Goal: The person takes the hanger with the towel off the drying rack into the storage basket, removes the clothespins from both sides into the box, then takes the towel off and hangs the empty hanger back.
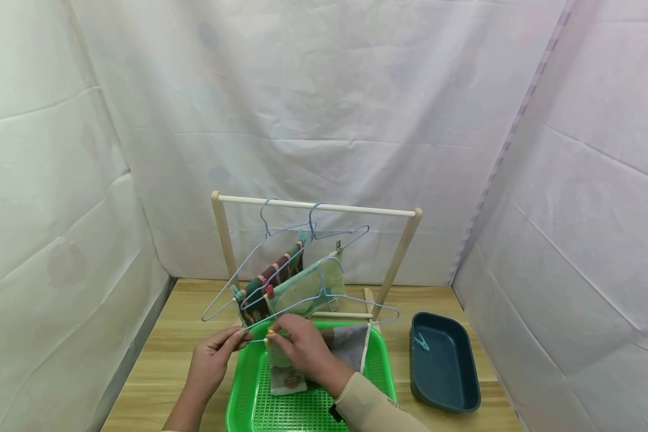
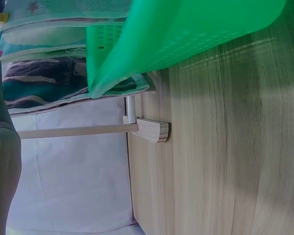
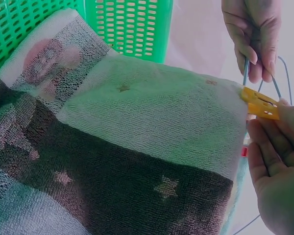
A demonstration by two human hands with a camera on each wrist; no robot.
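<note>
Terry towel (image 3: 152, 117): pale panels, dark brown band with stars, printed figure near one end; draped on blue wire hanger (image 1: 324, 294), just below right fingers, over green basket (image 1: 386, 360). Left hand (image 1: 221, 346): fingers nearly together, pinching hanger wire near its corner. Right hand (image 1: 305, 345): thumb and finger almost closed, pinching yellow clip (image 3: 260, 104) (perforated, seated at towel's corner); remaining fingers loosely bent, just beside towel edge.
</note>
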